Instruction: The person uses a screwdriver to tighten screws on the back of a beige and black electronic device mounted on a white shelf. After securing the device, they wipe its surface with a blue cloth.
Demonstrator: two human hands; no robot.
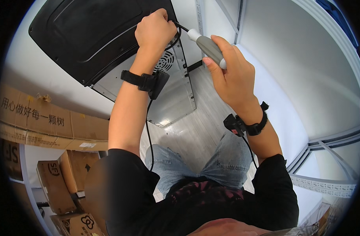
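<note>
My right hand grips a screwdriver with a grey and white handle. Its thin dark shaft points up and left, toward the edge of a large appliance with a black panel and a bare metal side. At that edge, near the shaft's tip, my left hand is closed; whatever its fingers hold is hidden. A black cable loops down beside the left hand. Below it, the metal side has a round slotted vent. The screwdriver's tip cannot be made out clearly.
A long cardboard box lies at the left, above several smaller cartons. White panels with a metal frame stand at the right. Pale wood-look floor shows between the appliance and my knees. Straps with wired boxes circle both wrists.
</note>
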